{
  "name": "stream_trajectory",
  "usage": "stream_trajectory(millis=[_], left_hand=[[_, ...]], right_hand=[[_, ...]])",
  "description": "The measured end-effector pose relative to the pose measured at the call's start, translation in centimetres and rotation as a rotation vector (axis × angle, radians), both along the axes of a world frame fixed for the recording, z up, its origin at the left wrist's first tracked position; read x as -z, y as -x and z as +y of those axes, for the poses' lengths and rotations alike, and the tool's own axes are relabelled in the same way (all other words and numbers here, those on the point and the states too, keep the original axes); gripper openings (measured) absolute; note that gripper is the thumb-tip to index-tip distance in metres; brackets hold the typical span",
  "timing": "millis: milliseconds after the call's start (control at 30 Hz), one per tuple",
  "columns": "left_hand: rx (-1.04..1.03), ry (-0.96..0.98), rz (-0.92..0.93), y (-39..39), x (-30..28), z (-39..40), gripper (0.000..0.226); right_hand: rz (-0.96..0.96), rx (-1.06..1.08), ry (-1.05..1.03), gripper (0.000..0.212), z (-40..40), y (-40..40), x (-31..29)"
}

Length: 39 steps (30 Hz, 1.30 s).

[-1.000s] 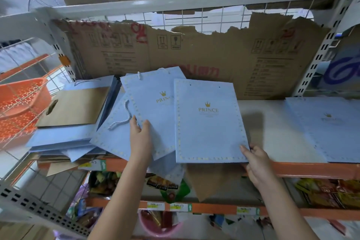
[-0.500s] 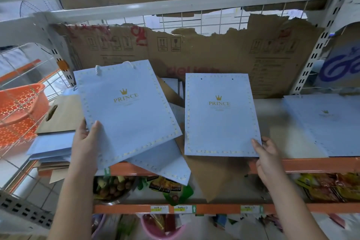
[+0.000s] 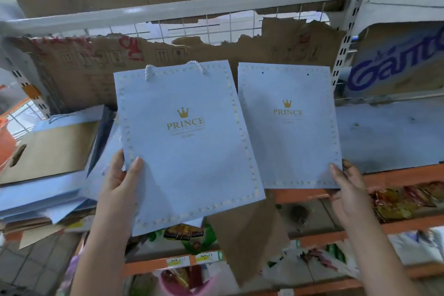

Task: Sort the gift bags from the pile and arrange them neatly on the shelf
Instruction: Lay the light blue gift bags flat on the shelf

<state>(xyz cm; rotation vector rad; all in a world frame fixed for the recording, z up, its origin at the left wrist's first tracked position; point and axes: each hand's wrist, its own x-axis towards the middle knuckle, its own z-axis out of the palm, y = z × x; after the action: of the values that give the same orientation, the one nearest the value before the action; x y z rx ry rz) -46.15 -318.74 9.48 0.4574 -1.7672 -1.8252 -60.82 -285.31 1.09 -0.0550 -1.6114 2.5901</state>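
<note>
Holding two flat pale-blue paper "PRINCE" gift bags: your left hand point(image 3: 120, 182) pinches the roped bag point(image 3: 187, 146) above the pile; your right hand point(image 3: 348, 182) pinches the handleless bag point(image 3: 290, 127) over the grey shelf point(image 3: 384, 132).

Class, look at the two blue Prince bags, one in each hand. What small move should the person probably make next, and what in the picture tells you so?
Probably lay the left bag squarely on the right bag. The left hand holds its bag lifted and tilted, while the right hand pinches the corner of a matching bag over the shelf. Stacking them would start a tidy stack.
</note>
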Motion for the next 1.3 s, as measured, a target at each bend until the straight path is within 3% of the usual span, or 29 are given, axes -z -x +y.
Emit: stream_trajectory(millis=[100,233,433,500,667,733,833,1033,1133,1300], left_hand=[[0.060,-0.004,-0.034,1.4,0.6,4.2,0.026],[0.135,0.013,-0.085,3.4,1.3,11.0,0.026],[0.182,-0.074,-0.115,7.2,3.4,22.5,0.025],[0.177,-0.092,-0.130,8.4,4.1,26.4,0.023],[0.180,-0.055,-0.165,11.9,5.6,33.5,0.019],[0.181,-0.029,-0.183,13.5,6.0,35.3,0.018],[0.163,0.022,-0.215,16.2,6.5,37.2,0.017],[0.072,0.138,-0.297,23.1,7.9,38.8,0.035],[0.034,0.171,-0.317,26.1,8.4,38.8,0.035],[-0.046,0.298,-0.419,29.5,10.0,38.4,0.032]], right_hand=[[-0.030,0.069,-0.014,0.022,4.1,-0.6,-0.3],[-0.023,0.146,-0.038,0.006,11.4,-1.5,0.1],[-0.099,0.269,-0.129,0.011,24.2,-2.1,1.0],[-0.097,0.263,-0.145,0.004,28.2,-1.7,1.0],[-0.113,0.327,-0.162,0.026,35.8,-0.2,0.7],[-0.122,0.340,-0.170,0.021,38.2,0.9,0.8],[-0.135,0.301,-0.227,0.032,41.0,3.6,0.7],[-0.146,0.285,-0.371,0.025,43.9,11.7,-0.3],[-0.137,0.270,-0.539,0.033,44.4,16.8,-0.4],[-0.181,0.088,-0.713,0.037,43.8,23.4,0.2]])
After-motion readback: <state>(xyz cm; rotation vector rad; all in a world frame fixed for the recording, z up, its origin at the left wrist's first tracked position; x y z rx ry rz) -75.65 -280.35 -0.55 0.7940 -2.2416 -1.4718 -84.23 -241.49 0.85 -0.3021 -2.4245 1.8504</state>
